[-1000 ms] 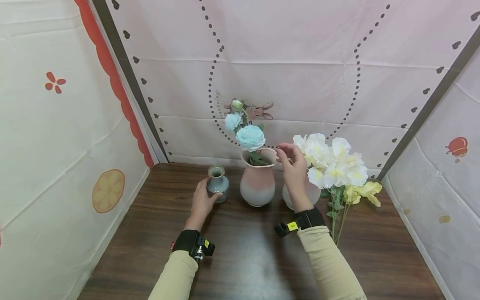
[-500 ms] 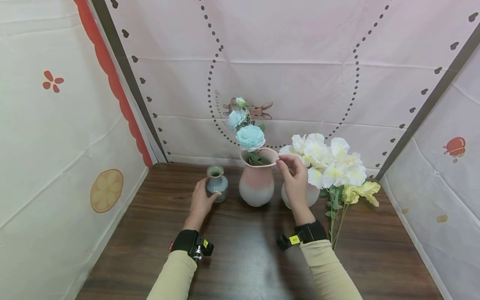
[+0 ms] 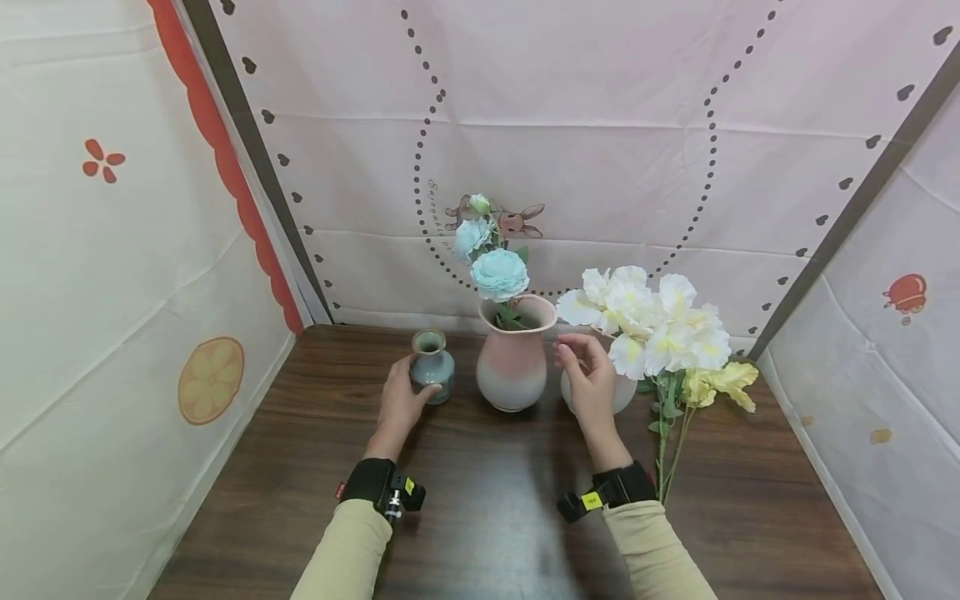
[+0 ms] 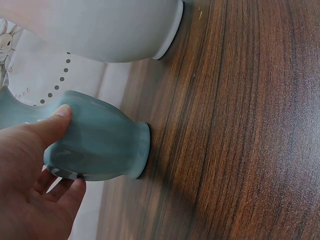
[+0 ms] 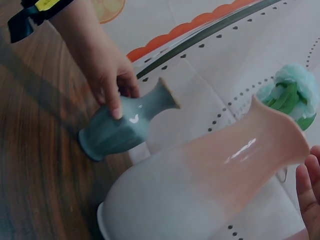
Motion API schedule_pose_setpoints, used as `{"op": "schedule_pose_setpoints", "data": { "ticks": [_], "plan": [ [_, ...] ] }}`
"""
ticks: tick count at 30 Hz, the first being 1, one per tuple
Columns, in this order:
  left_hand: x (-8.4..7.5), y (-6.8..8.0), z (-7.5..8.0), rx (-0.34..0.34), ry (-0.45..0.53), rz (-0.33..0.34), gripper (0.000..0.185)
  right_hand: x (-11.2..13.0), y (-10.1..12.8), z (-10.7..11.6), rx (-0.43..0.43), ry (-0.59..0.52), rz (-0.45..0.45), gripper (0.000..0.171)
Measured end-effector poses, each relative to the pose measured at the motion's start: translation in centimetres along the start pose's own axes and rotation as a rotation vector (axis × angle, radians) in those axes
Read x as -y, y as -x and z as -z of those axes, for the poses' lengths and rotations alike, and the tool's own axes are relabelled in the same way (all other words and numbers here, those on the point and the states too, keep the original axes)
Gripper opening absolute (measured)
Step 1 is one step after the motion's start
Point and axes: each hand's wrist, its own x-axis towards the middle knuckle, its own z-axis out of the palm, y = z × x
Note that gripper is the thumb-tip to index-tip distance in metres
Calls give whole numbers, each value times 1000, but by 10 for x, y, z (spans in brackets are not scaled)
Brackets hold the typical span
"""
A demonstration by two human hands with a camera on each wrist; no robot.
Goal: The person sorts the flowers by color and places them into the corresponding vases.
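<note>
My left hand (image 3: 400, 400) grips a small blue-green vase (image 3: 432, 366) that stands on the dark wooden table (image 3: 487, 492); the thumb and fingers wrap its body (image 4: 100, 142). To its right stands a pink-and-white vase (image 3: 514, 357) with pale blue flowers (image 3: 499, 273). My right hand (image 3: 589, 379) hovers with loosely curled fingers, holding nothing, between that vase and a white vase (image 3: 624, 389) bearing white flowers (image 3: 654, 321). The right wrist view shows the pink vase (image 5: 210, 185) close up, with the left hand (image 5: 107, 75) on the blue-green vase (image 5: 122, 125) beyond it.
Yellow flowers (image 3: 723, 382) on green stems lean beside the white vase. Printed fabric walls (image 3: 135, 275) close in the table at left, back and right. Bare wood lies between my forearms and the vases.
My right hand has come down and back from the pink vase's rim to the space beside its body. The left hand stays on the small vase.
</note>
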Motion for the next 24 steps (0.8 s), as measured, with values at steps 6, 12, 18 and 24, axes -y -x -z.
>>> {"op": "schedule_pose_setpoints", "data": {
  "ticks": [6,12,18,24],
  "plan": [
    [-1,0,0,1,-4,-7,76,-6,9,5,-2,9,-37,18],
    [-1,0,0,0,-2,-4,76,5,19,9,9,27,-63,18],
    [-1,1,1,-2,-4,-2,75,6,26,15,-3,51,-101,19],
    [-2,1,2,-3,-9,-6,76,-2,30,24,-9,91,-141,20]
  ]
}}
